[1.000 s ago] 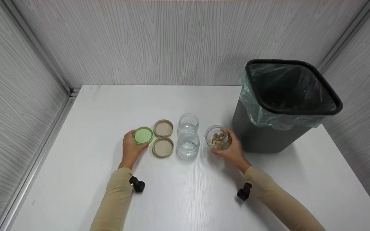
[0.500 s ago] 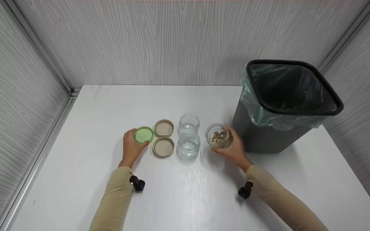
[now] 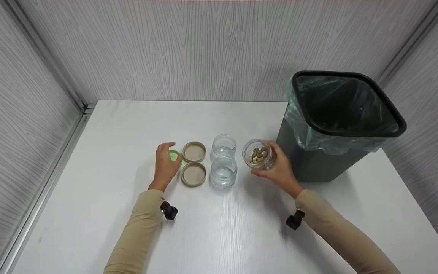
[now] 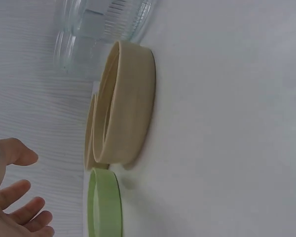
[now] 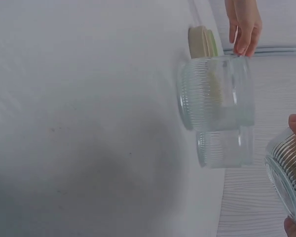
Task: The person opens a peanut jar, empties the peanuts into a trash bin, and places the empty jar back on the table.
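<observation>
- Beside the black square waste bin (image 3: 340,125) with its green liner, the right hand (image 3: 280,171) gripped a small ribbed glass jar holding brown nuts (image 3: 257,154), fingers curled round its wall; the jar looked lifted off the white table (image 3: 219,236) and tilted slightly, its mouth open.
- Two empty ribbed glass jars (image 3: 223,163) stood further from the bin than the held jar, one behind the other and touching or nearly so.
- Two beige round lids (image 3: 194,163) lay beyond those jars, further again from the bin, inner side up.
- Farthest from the bin, the left hand (image 3: 167,163) hovered over the pale green round lid (image 3: 174,155), fingers relaxed and apart, gripping nothing.
- Judged step: the nut jar was uncapped and being carried; its lid rested on the table. Judged next move: a short carry toward the bin's mouth and a controlled tip, rim held over the liner so that nuts do not scatter.
- Left wrist view showed what the head view hid: the green lid (image 4: 104,205) lay free on the table, clear of the fingers (image 4: 19,210), just beside a beige lid (image 4: 126,118).
- Right wrist view showed the ribbing of the empty jars (image 5: 216,94) side-on, with only the edge of the held jar (image 5: 286,177); the nuts could not be made out there.
</observation>
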